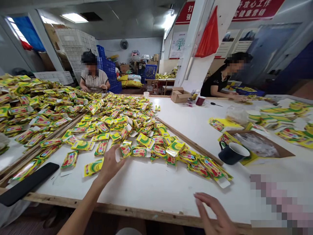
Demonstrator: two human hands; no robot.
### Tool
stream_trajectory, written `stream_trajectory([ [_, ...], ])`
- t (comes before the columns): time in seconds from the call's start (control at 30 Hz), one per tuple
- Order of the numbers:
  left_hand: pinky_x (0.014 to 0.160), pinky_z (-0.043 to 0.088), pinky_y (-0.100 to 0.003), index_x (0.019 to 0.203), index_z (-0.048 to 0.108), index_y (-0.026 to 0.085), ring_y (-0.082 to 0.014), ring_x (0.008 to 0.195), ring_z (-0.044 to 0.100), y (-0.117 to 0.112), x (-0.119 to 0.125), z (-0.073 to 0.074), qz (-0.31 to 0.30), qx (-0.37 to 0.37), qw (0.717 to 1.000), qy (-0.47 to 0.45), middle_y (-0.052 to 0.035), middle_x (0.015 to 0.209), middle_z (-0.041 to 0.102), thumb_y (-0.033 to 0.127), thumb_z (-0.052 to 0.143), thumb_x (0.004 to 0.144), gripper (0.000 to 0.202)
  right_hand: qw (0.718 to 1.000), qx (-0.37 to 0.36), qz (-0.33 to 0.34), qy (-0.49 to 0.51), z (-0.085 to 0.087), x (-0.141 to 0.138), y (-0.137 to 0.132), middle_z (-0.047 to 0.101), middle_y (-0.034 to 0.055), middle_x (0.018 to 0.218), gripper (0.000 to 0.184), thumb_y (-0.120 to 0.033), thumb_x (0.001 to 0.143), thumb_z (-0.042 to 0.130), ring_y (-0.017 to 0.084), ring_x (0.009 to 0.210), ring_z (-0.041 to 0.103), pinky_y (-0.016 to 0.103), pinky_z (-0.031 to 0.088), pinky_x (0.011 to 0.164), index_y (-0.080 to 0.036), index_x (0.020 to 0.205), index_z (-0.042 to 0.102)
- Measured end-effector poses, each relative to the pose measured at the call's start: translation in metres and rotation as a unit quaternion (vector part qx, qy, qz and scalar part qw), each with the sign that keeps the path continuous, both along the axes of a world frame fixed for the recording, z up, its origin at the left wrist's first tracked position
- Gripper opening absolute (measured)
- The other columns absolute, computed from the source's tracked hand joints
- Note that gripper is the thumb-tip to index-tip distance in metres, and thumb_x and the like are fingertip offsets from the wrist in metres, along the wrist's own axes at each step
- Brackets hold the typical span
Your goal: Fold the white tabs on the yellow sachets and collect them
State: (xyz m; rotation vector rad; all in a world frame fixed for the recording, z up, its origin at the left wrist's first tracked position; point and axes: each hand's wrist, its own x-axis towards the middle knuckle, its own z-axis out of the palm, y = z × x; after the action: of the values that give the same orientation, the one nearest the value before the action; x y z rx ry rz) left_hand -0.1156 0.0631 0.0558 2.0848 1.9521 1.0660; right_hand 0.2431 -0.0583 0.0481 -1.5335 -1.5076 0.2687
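My left hand reaches forward over the white table, fingers spread, its tips touching the near edge of a big heap of yellow-green packets. Nothing is in its fingers. The packet closest to it lies just to its left. My right hand hovers open above the table's wooden front edge, fingers stretched out and holding nothing.
A black flat bar lies at the front left. A dark mug stands at the right beside a brown tray with clear wrappers. Wooden strips divide the table. Two people sit working at the far side. A small cardboard box stands there.
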Motion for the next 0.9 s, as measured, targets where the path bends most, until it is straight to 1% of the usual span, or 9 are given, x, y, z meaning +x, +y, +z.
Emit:
stream_trajectory([
  [0.13,0.099,0.044,-0.037,0.126,0.046,0.025,-0.0274,0.119,0.054,-0.047,0.014,0.032,-0.241,-0.09,0.963,-0.082,-0.0088,0.126,0.056,0.015,0.066,0.069,0.061,0.987,-0.033,0.128,0.091,-0.005,-0.067,0.025,0.066,0.0076,0.111,0.019,-0.036,0.087,0.057,0.026,0.106,0.061,0.037,0.049,0.092,-0.026,0.1,0.067],
  [0.2,0.094,0.049,-0.034,0.126,0.048,0.027,-0.0263,0.112,0.058,-0.063,0.031,0.042,-0.318,-0.134,0.931,-0.116,-0.0077,0.122,0.059,0.009,0.064,0.068,0.063,0.966,-0.071,0.195,0.156,-0.01,-0.091,0.035,0.063,0.0084,0.119,0.028,-0.032,0.086,0.06,0.026,0.112,0.058,0.038,0.048,0.096,-0.025,0.113,0.061],
  [0.27,0.094,0.049,-0.035,0.128,0.049,0.028,-0.0262,0.113,0.058,-0.073,0.049,0.042,-0.355,-0.148,0.913,-0.139,-0.0078,0.124,0.059,0.005,0.062,0.068,0.065,0.937,-0.109,0.243,0.226,-0.017,-0.106,0.041,0.064,0.0087,0.118,0.038,-0.029,0.084,0.061,0.025,0.112,0.059,0.038,0.05,0.093,-0.025,0.122,0.054],
  [0.33,0.098,0.047,-0.037,0.13,0.045,0.028,-0.0257,0.115,0.057,-0.078,0.064,0.033,-0.353,-0.13,0.912,-0.164,-0.0095,0.133,0.052,0.003,0.059,0.071,0.066,0.919,-0.127,0.251,0.275,-0.024,-0.111,0.041,0.066,0.008,0.112,0.039,-0.027,0.084,0.061,0.024,0.108,0.061,0.036,0.052,0.088,-0.025,0.121,0.051],
  [0.43,0.095,0.049,-0.038,0.132,0.04,0.029,-0.0222,0.108,0.061,-0.084,0.076,0.01,-0.324,-0.092,0.914,-0.226,-0.0124,0.142,0.043,0.005,0.054,0.081,0.058,0.928,-0.111,0.218,0.283,-0.033,-0.106,0.034,0.065,0.0058,0.104,0.029,-0.025,0.084,0.061,0.022,0.101,0.063,0.032,0.053,0.085,-0.024,0.111,0.052],
  [0.57,0.097,0.048,-0.041,0.124,0.047,0.029,-0.0244,0.118,0.056,-0.094,0.08,-0.019,-0.312,-0.052,0.91,-0.267,-0.011,0.129,0.056,0.008,0.051,0.087,0.043,0.953,-0.065,0.182,0.235,-0.045,-0.099,0.02,0.064,0.0039,0.097,0.017,-0.021,0.085,0.058,0.02,0.095,0.064,0.03,0.052,0.086,-0.024,0.102,0.053],
  [0.67,0.095,0.049,-0.04,0.119,0.052,0.028,-0.0246,0.113,0.059,-0.099,0.08,-0.034,-0.294,-0.032,0.911,-0.288,-0.0101,0.119,0.063,0.01,0.052,0.088,0.036,0.97,-0.02,0.143,0.194,-0.054,-0.097,0.013,0.065,0.0048,0.098,0.019,-0.021,0.084,0.059,0.021,0.096,0.064,0.03,0.053,0.084,-0.024,0.102,0.056],
  [0.77,0.09,0.051,-0.037,0.112,0.059,0.026,-0.024,0.106,0.062,-0.101,0.079,-0.04,-0.283,-0.056,0.913,-0.289,-0.0103,0.112,0.066,0.014,0.052,0.089,0.027,0.977,0.0,0.14,0.162,-0.057,-0.097,0.01,0.066,0.0058,0.099,0.021,-0.022,0.085,0.06,0.022,0.092,0.065,0.03,0.054,0.082,-0.024,0.105,0.06],
  [0.9,0.084,0.051,-0.034,0.098,0.066,0.023,-0.0227,0.095,0.064,-0.094,0.084,-0.036,-0.254,-0.09,0.911,-0.312,-0.0082,0.097,0.069,0.02,0.052,0.091,0.016,0.965,-0.051,0.202,0.157,-0.041,-0.096,0.016,0.068,0.0053,0.1,0.022,-0.025,0.089,0.056,0.02,0.086,0.066,0.027,0.053,0.078,-0.024,0.109,0.061],
])
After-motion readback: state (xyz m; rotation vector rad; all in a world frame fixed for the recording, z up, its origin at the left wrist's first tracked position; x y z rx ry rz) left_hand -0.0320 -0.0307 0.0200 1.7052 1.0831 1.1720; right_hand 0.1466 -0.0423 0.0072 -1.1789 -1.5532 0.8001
